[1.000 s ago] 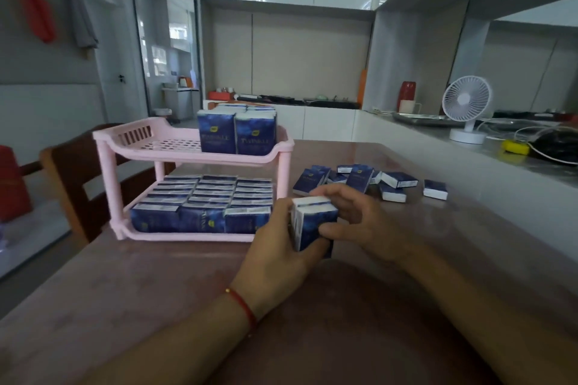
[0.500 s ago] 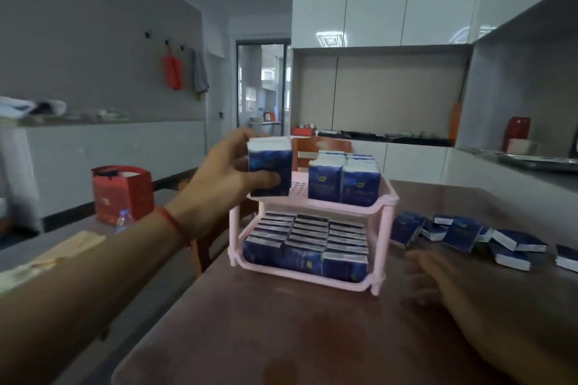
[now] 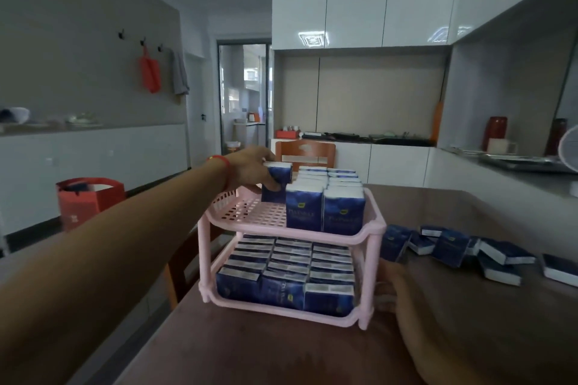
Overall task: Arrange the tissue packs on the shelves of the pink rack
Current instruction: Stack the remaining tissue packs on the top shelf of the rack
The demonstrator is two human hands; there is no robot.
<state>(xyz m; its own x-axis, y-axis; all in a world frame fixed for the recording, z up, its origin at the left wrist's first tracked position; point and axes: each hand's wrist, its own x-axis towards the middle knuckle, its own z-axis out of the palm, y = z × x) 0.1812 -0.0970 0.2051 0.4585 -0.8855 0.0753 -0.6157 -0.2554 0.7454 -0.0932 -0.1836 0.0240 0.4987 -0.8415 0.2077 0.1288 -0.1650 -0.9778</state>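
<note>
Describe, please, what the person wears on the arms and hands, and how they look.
Both arms are bare, with no sleeves in view. The left hand has a thin red string bracelet around its wrist. The right hand shows no glove or ring; its wrist looks bare, though that part is blurred.

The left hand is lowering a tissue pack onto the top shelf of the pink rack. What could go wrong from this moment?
1. The held tissue pack comes down close to the upright packs already on the top shelf; it may knock one over.
2. The left hand grips the pack only near its top, so it may land tilted.
3. The right hand rests by the pink rack; if it lets go, a push could slide the rack on the table.
</note>
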